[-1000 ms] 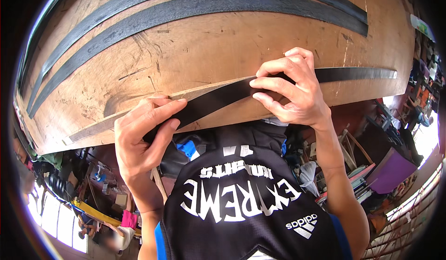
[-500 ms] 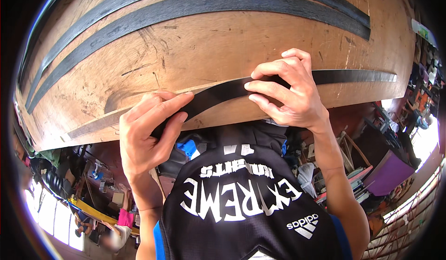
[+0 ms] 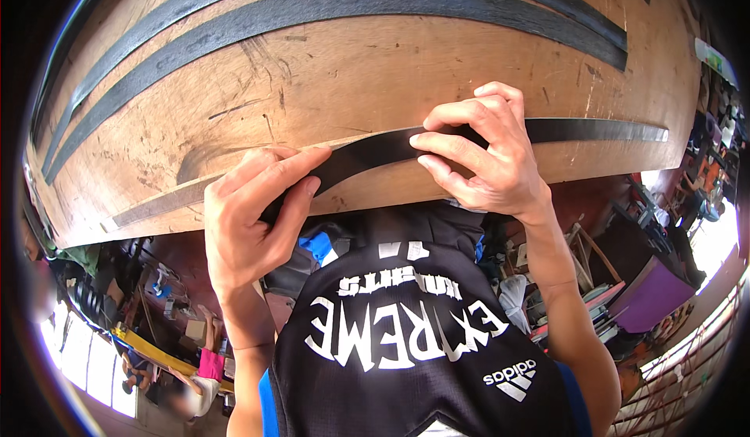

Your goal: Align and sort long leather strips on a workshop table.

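Observation:
A long black leather-like strip [image 3: 367,154] runs along the near edge of the wooden table. My left hand [image 3: 262,210] pinches it between thumb and fingers, and the strip lifts in a low bend there. Further right, my right hand [image 3: 484,152] has curled fingers closed on the same strip. Beyond that hand its right end lies on the tabletop. Left of my left hand a brownish length [image 3: 160,203] lies along the edge; whether it is the same strip's underside, I cannot tell. Both palms are hidden.
Two wider dark strips [image 3: 336,7] curve across the far side of the wooden table [image 3: 328,78]. Several stacked items, including a purple panel [image 3: 655,295], stand below the table on the right. Other people [image 3: 205,394] are at the lower left, near a yellow beam [image 3: 141,346].
My left hand has shifted slightly to the right along the strip, and the bend between the hands is a little higher. My right hand has hardly moved.

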`<state>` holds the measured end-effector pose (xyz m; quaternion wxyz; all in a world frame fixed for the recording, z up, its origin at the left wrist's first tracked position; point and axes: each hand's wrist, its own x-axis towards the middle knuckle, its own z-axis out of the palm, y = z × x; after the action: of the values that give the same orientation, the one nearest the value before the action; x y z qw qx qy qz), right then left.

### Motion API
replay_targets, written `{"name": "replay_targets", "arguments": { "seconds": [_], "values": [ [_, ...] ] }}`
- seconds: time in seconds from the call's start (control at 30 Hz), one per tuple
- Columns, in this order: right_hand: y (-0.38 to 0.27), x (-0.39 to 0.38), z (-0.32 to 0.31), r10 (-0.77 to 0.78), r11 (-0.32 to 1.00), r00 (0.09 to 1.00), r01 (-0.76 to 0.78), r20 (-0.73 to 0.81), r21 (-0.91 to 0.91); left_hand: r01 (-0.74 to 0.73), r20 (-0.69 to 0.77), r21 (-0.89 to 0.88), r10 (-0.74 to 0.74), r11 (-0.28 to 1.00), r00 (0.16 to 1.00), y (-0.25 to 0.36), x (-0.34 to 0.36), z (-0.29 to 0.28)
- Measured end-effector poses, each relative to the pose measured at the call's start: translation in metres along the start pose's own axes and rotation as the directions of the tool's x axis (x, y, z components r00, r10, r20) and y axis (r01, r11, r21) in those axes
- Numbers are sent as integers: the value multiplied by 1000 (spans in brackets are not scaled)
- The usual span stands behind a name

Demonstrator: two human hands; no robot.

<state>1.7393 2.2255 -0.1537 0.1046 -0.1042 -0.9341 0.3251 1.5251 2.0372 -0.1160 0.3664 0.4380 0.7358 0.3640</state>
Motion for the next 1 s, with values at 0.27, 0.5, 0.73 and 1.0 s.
{"name": "replay_targets", "arguments": {
  "seconds": [0.27,0.5,0.73,1.0],
  "values": [
    [-5,4,6,-5,1000,1000,5,11,14,-18,15,52,17,998,1000,0,1,-1],
    [-10,9,14,-29,999,1000,28,10,29,-33,4,58,33,998,999,-2,1,2],
    [-13,12,21,-39,999,999,39,-2,28,-36,4,57,35,998,999,-4,1,3],
    [-19,16,27,-58,998,998,58,1,25,-39,-1,49,39,998,999,-4,-1,4]
  ]
}}
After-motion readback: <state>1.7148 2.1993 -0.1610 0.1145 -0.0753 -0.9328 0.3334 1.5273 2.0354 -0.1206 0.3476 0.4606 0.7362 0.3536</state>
